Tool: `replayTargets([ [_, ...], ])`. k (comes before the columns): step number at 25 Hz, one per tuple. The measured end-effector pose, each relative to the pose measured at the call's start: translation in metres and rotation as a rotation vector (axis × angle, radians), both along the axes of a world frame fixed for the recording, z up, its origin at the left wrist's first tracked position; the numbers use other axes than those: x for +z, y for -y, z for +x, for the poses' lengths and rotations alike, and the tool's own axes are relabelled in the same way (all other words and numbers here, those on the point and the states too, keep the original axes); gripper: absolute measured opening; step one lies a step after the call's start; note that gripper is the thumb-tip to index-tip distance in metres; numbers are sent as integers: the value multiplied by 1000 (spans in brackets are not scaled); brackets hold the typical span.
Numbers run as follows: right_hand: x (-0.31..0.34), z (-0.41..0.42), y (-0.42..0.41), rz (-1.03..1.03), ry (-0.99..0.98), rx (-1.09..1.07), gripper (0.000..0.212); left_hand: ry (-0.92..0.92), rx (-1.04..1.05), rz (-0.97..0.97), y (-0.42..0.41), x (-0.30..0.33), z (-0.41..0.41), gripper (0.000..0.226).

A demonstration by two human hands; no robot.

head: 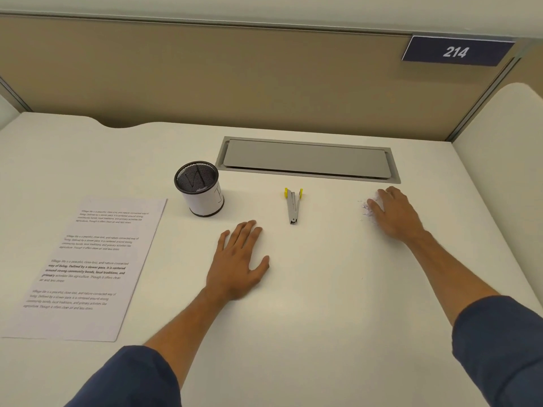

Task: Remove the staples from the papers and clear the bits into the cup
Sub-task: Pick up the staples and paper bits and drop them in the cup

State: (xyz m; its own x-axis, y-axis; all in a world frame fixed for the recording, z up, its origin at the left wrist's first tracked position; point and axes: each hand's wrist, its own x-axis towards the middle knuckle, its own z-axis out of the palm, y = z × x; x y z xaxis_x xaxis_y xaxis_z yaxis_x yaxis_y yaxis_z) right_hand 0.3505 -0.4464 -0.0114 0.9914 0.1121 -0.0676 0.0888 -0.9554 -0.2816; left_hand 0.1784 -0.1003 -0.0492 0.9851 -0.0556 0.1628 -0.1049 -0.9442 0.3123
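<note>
A white desk (308,289) fills most of the view. A long grey flap (305,158) is set into the desk top near the back. Behind the desk stands a tan wall (205,77). A dark blue sign (455,51) on it says 214.

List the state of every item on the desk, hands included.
cup: upright, open
papers: flat, printed side up
staple remover: lying flat, untouched
paper bits: loose at right fingertips
left hand: open, flat on desk
right hand: open, on bits
</note>
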Motion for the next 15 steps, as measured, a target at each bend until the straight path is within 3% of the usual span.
replayTargets([
  [15,6,-12,-19,-106,201,193,25,10,-3,-16,1,2,-1,67],
])
